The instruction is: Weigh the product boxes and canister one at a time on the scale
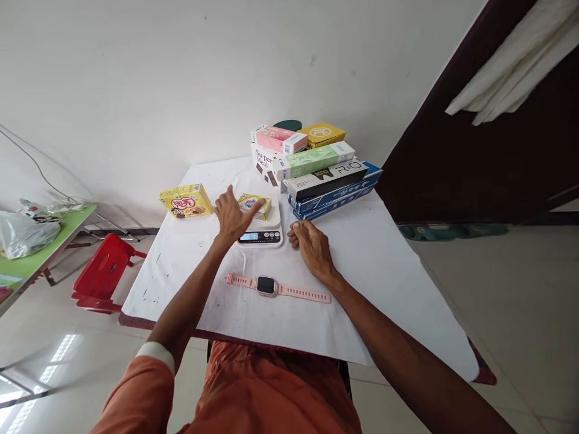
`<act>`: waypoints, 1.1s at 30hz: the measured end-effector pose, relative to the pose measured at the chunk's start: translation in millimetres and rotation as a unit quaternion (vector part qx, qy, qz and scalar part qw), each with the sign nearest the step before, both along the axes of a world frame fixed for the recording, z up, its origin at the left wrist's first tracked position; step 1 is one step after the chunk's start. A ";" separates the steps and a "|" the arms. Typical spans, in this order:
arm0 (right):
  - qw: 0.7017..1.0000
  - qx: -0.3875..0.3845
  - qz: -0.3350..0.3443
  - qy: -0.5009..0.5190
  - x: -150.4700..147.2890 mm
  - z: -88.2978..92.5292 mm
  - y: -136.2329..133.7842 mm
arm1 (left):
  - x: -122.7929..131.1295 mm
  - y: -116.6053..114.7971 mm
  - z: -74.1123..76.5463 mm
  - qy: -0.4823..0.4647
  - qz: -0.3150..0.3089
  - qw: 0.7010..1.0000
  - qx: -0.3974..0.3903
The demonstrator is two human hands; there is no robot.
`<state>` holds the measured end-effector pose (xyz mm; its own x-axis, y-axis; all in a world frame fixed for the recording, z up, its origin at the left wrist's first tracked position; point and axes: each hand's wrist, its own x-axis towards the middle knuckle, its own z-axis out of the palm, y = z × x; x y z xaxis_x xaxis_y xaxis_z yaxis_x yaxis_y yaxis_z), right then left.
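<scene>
A small yellow-and-white box (257,207) lies on a white digital kitchen scale (275,218), whose display is lit with digits that look like 363. My left hand (233,216) is at the scale's left side with thumb and fingers spread, the thumb reaching over the small box; whether it touches is unclear. My right hand (313,248), fingers curled in and nothing visible in them, rests just right of the scale. Nearer to me, a pink-strapped smartwatch (266,286) lies stretched flat. Left of my left hand stands a yellow snack box (186,202).
Behind the scale, several boxes are piled: a pink one (279,140), a yellow one (324,134), a green one (316,159), a black-and-white one (329,179) and blue ones (339,199). A red chair (102,271) and a green table (40,244) stand left.
</scene>
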<state>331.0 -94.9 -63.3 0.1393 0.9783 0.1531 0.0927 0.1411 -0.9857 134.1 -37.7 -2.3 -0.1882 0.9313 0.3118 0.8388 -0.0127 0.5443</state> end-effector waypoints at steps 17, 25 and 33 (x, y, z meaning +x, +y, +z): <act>0.999 0.013 -0.011 -0.033 4.2 -17.1 11.1 | -78.1 -9.6 -63.3 -0.279 0.072 0.930 0.228; 0.999 0.017 -0.004 -0.036 4.5 -15.1 10.4 | -56.4 -4.4 -38.1 -0.129 -0.061 0.983 0.115; 1.000 0.006 -0.003 -0.026 4.3 -12.7 10.2 | -24.9 45.9 27.2 0.255 -0.274 0.912 -0.167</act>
